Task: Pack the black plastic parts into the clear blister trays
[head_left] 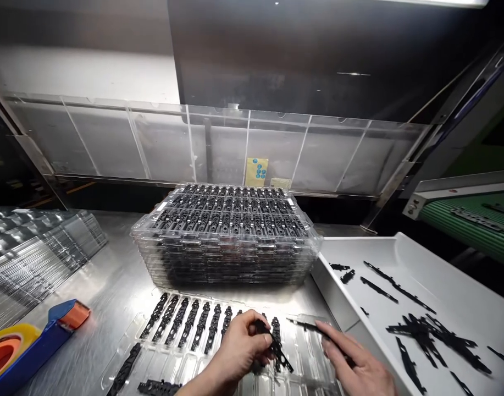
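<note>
My left hand is closed on a black perforated plastic strip, pinched between thumb and fingers over a clear plastic tray. In my right hand is another slim black plastic strip, held between thumb and fingers at the tray's right side. A row of similar black strips lies in the tray's upper slots, partly hidden behind my left hand. Lower down, one strip lies slanted at the left and another lies crosswise near the bottom edge.
Behind the tray stands a stack of filled clear trays. A white bin with loose black strips is at right, beside a green conveyor. Stacked clear trays and a blue tape dispenser are at left.
</note>
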{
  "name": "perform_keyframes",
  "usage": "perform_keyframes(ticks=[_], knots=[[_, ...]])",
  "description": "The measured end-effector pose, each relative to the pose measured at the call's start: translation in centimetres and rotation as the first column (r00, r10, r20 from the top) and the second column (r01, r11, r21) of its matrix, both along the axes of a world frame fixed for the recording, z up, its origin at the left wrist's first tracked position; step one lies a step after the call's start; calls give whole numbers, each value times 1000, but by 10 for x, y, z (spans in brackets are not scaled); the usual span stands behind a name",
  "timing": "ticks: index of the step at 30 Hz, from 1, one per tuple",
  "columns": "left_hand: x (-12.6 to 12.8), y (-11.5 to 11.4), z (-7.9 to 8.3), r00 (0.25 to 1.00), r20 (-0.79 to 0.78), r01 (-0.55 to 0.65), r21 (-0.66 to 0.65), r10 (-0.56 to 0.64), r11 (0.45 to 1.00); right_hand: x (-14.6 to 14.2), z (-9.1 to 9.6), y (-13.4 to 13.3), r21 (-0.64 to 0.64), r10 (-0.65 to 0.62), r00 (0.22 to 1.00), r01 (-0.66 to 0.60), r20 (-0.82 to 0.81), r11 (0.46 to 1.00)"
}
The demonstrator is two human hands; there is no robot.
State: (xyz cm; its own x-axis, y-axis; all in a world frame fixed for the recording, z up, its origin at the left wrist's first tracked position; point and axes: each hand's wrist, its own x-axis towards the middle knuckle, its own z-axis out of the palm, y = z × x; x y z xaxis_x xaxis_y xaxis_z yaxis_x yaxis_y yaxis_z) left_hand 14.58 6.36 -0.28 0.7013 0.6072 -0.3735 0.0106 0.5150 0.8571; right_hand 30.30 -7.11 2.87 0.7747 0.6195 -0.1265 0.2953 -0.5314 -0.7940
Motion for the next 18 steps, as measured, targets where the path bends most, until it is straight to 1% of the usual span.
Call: perform_keyframes(ticks=[3, 5, 7, 9, 10, 11, 12, 13, 15, 16, 18], knots=[[2, 7, 2, 1000, 11, 13, 104, -15, 995, 16, 2, -4, -9, 86, 996, -86, -11, 996], [4, 11, 7, 999, -25, 26, 228, -21, 973, 27, 1, -4, -39, 160, 986, -159, 37, 987], [8, 14, 14, 993, -114, 61, 383, -19, 922, 37, -3, 0, -120, 306, 948, -294, 91, 948], [13, 15, 21, 981, -194, 106, 540, 1, 835, 45, -9, 9, -204, 448, 890, -424, 84, 882], [16, 14, 23, 977, -215, 127, 598, 5, 791, 47, -13, 14, -222, 494, 866, -470, 71, 855], [19, 13, 24, 974, -225, 146, 628, -2, 764, 48, -17, 19, -222, 521, 851, -497, 68, 839], [22, 12, 24, 972, -232, 171, 627, -27, 760, 47, -21, 23, -212, 528, 845, -503, 80, 838], [24, 11, 22, 969, -239, 199, 594, -65, 779, 46, -25, 27, -203, 521, 847, -494, 106, 845], [28, 10, 15, 959, -243, 251, 483, -148, 839, 43, -34, 32, -183, 501, 848, -472, 174, 862], [29, 10, 11, 954, -239, 271, 435, -180, 859, 40, -38, 32, -172, 491, 845, -463, 213, 870], [32, 10, 4, 950, -230, 291, 395, -213, 871, 35, -47, 31, -146, 475, 830, -452, 294, 880]])
